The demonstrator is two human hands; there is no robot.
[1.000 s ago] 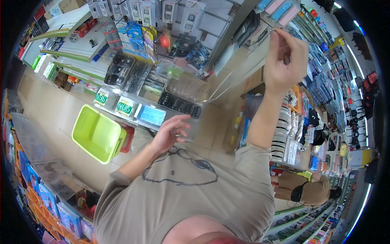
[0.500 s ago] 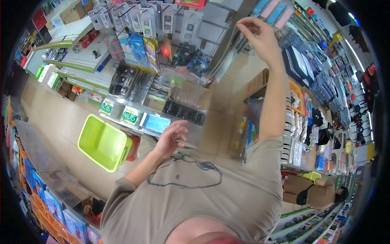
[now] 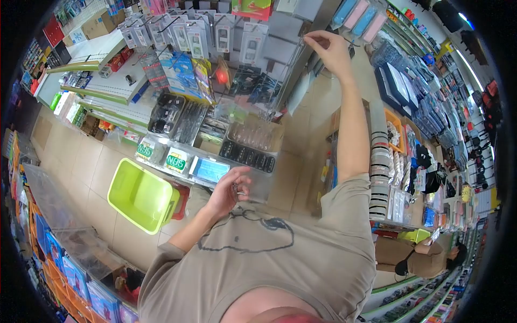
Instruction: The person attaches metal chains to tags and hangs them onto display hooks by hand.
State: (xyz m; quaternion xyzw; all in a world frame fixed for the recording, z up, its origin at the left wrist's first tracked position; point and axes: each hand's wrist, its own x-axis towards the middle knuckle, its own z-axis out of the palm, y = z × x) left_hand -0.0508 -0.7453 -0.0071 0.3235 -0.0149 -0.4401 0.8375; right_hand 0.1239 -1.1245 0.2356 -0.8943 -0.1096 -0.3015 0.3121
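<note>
My right hand [image 3: 328,49] is raised at the far end of my stretched arm, thumb and forefinger pinched together. Their tips are at the edge of the wall display rack [image 3: 277,40]; whatever small thing lies between them is too fine to name. My left hand [image 3: 227,192] hovers in front of my shirt, fingers curled around something small and dark that I cannot make out. Just beyond that hand are a blue flat pack [image 3: 210,169] and a tray of black packaged items [image 3: 247,156] on the low shelf.
A lime-green basket [image 3: 114,196] stands on the floor at left. N95 packs [image 3: 176,160] line the shelf front. Blister packs [image 3: 222,36] hang from hooks. At right is a loaded shelf with an orange bin [image 3: 397,129]. Another person [image 3: 417,255] is in the aisle at lower right.
My right hand has moved left and slightly down, bringing its fingertips to the rack's edge. My left hand stays curled, shifted slightly down in view.
</note>
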